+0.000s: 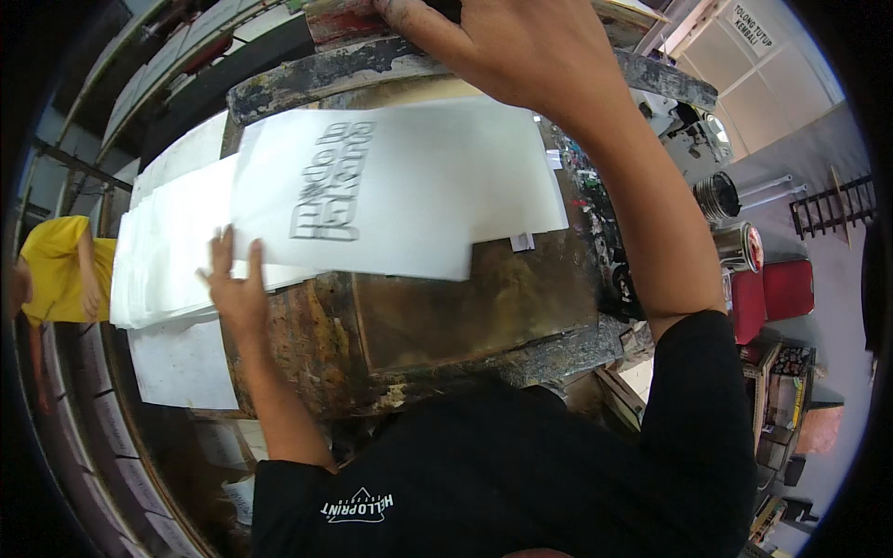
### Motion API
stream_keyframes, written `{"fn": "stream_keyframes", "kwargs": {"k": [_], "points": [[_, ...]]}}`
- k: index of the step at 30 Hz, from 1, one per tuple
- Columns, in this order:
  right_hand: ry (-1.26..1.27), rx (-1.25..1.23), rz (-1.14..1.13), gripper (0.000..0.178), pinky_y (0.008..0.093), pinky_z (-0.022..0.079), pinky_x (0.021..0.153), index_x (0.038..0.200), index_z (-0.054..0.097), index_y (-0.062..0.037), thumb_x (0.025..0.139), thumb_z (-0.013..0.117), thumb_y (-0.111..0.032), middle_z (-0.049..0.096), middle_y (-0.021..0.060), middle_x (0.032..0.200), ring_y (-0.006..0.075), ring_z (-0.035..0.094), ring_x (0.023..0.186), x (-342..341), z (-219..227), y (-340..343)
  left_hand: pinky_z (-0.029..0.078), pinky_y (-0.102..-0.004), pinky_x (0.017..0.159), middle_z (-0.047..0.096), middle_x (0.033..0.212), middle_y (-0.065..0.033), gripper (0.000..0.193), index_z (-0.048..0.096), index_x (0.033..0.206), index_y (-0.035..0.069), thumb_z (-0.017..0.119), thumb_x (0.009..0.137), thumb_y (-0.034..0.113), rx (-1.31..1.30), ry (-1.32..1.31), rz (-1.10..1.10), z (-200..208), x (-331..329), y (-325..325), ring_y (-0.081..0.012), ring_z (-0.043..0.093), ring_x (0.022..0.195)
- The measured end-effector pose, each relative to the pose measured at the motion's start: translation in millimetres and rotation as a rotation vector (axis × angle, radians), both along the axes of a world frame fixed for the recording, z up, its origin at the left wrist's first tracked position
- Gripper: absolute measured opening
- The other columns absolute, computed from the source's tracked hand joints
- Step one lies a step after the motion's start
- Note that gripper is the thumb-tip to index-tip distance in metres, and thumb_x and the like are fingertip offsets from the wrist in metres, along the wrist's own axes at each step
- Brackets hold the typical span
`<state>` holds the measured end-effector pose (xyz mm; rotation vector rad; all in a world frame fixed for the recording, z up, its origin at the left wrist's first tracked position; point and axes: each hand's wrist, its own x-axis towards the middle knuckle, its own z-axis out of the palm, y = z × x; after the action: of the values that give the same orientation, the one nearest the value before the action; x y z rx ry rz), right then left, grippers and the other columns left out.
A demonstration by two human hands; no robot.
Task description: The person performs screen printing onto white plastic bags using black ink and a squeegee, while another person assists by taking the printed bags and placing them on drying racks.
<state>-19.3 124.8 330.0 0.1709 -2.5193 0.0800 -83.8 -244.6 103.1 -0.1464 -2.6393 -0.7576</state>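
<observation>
A white sheet (419,186) with dark block lettering, slightly smeared by motion, slants over the brown printing board (484,316). My left hand (240,290) is at its left corner, fingers spread, with the thumb over the sheet's edge and the other fingers over a stack of white paper (172,246). At the top edge, my right hand (521,46) reaches past a paint-crusted wooden frame bar (326,86). Its thumb lies against a red-stained wooden piece (339,23); the other fingers are mostly out of view, and the hand appears closed on that piece.
Paint cans (739,246) and a red chair (787,288) stand at the right. A rack with sheets on its shelves (121,437) runs along the left. Another person in a yellow shirt (60,270) is beside it. The worktable edge (567,344) is caked with paint.
</observation>
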Motion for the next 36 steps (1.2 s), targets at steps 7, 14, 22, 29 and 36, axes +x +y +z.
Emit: {"fn": "stream_keyframes", "kwargs": {"k": [7,14,22,29,36], "points": [[-0.122,-0.022,-0.057,0.053,0.0450,0.045,0.086,0.083,0.068,-0.0075,0.108,0.049,-0.050,0.064,0.0088,0.073,0.0220,0.056,0.070,-3,23,-12,0.022,-0.0599,0.132,0.043,0.170,-0.0185,0.051,0.058,0.156,0.014,0.064,0.107,0.026,-0.053,-0.016,-0.829,-29,74,174,-0.0441,0.037,0.158],[-0.087,-0.006,-0.089,0.060,0.0456,0.047,0.084,0.074,0.065,-0.0099,0.108,0.047,-0.056,0.060,0.0053,0.065,0.0203,0.055,0.064,-15,10,-2,0.009,-0.0751,0.127,0.032,0.175,-0.0189,0.062,0.046,0.164,0.010,0.046,0.112,0.045,-0.317,-0.014,-0.742,-127,97,286,-0.0431,0.023,0.163],[-0.165,-0.010,-0.056,0.069,0.0448,0.049,0.085,0.070,0.058,-0.0139,0.109,0.040,-0.068,0.047,-0.0005,0.058,0.0172,0.044,0.056,-12,19,3,0.021,-0.0734,0.126,0.044,0.167,-0.0199,0.051,0.053,0.158,0.007,0.047,0.112,0.031,-0.359,-0.037,-0.745,-110,90,286,-0.0419,0.035,0.158],[-0.028,0.010,-0.022,0.071,0.0444,0.050,0.087,0.071,0.055,-0.0148,0.111,0.035,-0.070,0.043,-0.0029,0.058,0.0164,0.042,0.056,-6,12,-2,0.018,-0.0730,0.127,0.051,0.164,-0.0176,0.049,0.061,0.152,0.009,0.046,0.114,0.036,-0.042,-0.254,-0.781,-83,62,275,-0.0393,0.039,0.156],[-0.166,-0.011,-0.021,0.069,0.0451,0.051,0.087,0.073,0.057,-0.0148,0.111,0.037,-0.069,0.044,-0.0038,0.059,0.0161,0.043,0.057,-10,26,-1,0.009,-0.0778,0.126,0.041,0.171,-0.0170,0.052,0.056,0.158,0.020,0.046,0.113,0.042,-0.343,0.043,-0.746,-110,88,266,-0.0443,0.029,0.160]]}}
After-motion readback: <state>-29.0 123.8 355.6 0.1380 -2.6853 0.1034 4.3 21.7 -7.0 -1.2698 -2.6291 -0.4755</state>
